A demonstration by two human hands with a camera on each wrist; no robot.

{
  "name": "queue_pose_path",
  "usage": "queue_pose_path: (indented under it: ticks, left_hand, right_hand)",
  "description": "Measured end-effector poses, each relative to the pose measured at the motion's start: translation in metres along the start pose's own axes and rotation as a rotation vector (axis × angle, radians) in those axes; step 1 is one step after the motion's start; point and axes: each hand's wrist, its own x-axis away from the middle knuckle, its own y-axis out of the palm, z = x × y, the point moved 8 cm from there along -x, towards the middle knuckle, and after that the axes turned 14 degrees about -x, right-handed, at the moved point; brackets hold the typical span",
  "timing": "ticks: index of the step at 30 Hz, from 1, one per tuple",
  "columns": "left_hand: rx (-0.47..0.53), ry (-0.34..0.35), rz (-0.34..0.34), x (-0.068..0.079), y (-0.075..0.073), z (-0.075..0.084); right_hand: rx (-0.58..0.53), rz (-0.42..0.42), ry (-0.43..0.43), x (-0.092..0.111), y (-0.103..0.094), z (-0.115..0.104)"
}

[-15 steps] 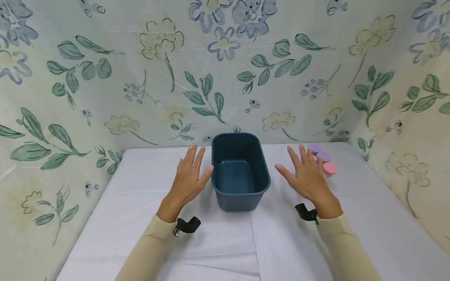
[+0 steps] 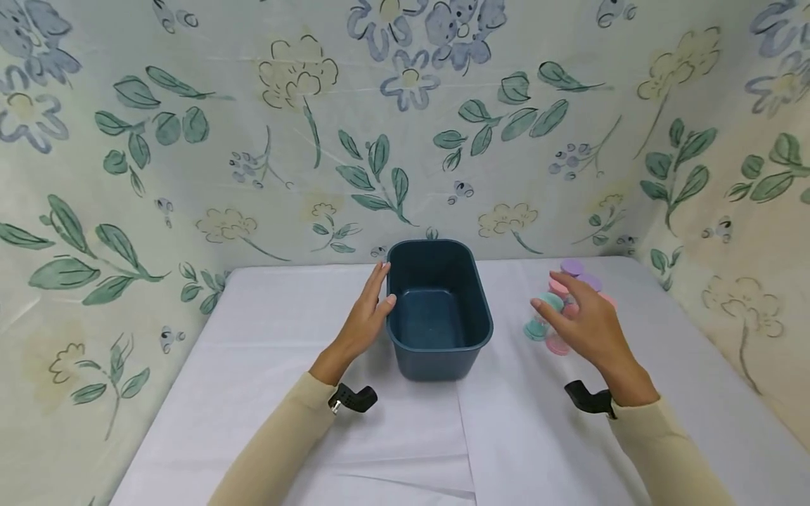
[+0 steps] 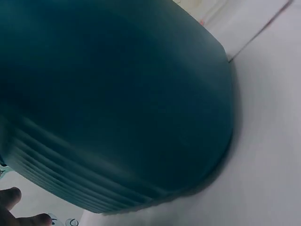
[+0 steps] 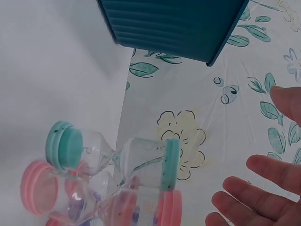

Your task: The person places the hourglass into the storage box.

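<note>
A dark teal plastic bin (image 2: pixel 433 364) stands on the white-covered table. My left hand (image 2: pixel 361 325) is at its left side, fingers straight along the rim; whether they touch it I cannot tell. In the left wrist view, the bin's ribbed wall (image 3: pixel 122 103) fills most of the picture. Above a cluster of small hourglasses at the right, my right hand (image 2: pixel 590 327) hovers with fingers apart and nothing held. A teal-capped hourglass (image 4: pixel 141 162) stands upright beside a pink-capped hourglass (image 4: pixel 40 188) in the right wrist view. Purple caps (image 2: pixel 572 267) show behind; the hand hides some.
White cloth (image 2: pixel 253 393) with creases covers the table. A floral curtain (image 2: pixel 405 176) hangs close behind the back edge and along both sides. The bin lies between the two hands.
My left hand has shifted right to the bin's side, its fingers drawn closer together. The right hand has moved right over the hourglasses, uncovering teal and pink ones. The view has shifted slightly.
</note>
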Motion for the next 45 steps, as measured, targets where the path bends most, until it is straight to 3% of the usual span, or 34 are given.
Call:
queue_pose_path:
  ticks: [7,22,28,36,45]
  left_hand:
    - [0.079,0.011,0.016,-0.007,-0.001,0.008]
    - [0.085,0.006,0.071,-0.006,0.012,-0.003]
    - [0.099,0.042,0.070,-0.006,0.006,-0.001]
    - [0.156,0.058,0.010,-0.001,-0.012,0.023]
    - [0.163,0.078,0.044,0.000,-0.012,0.024]
  right_hand:
    - [-0.024,0.010,0.035,0.005,-0.010,0.017]
    - [-0.069,0.057,0.069,0.025,-0.024,0.042]
    - [-0.070,0.067,0.087,0.028,-0.028,0.052]
    - [-0.066,0.016,0.136,0.032,-0.023,0.067]
    - [-0.102,0.011,0.151,0.031,-0.018,0.081]
